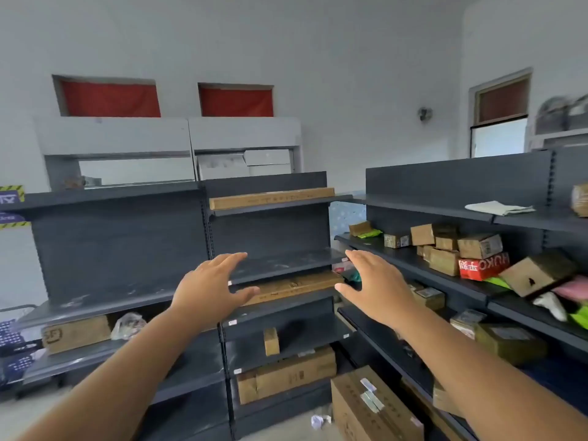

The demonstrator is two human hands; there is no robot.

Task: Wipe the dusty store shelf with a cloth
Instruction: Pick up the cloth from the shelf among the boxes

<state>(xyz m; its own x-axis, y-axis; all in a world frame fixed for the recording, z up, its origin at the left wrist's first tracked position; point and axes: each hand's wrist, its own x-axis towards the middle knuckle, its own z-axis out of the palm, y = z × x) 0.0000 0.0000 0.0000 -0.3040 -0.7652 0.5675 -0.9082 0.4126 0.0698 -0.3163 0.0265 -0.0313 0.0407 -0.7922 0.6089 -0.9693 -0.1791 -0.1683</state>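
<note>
A dark grey store shelf (286,264) with pale dust smears runs across the middle of the head view, at chest height. My left hand (211,283) is stretched out in front of its left end, fingers spread and empty. My right hand (374,283) reaches toward its right end, also spread and holding nothing. A folded whitish cloth (499,207) lies on the top shelf of the right-hand rack, well above and to the right of my right hand.
Long cardboard boxes lie on the shelf above (270,198) and the shelf below (296,286). The right rack (445,272) holds several small parcels and a red box (482,267). A large carton (372,409) stands on the floor. Another dusty shelf (95,305) extends left.
</note>
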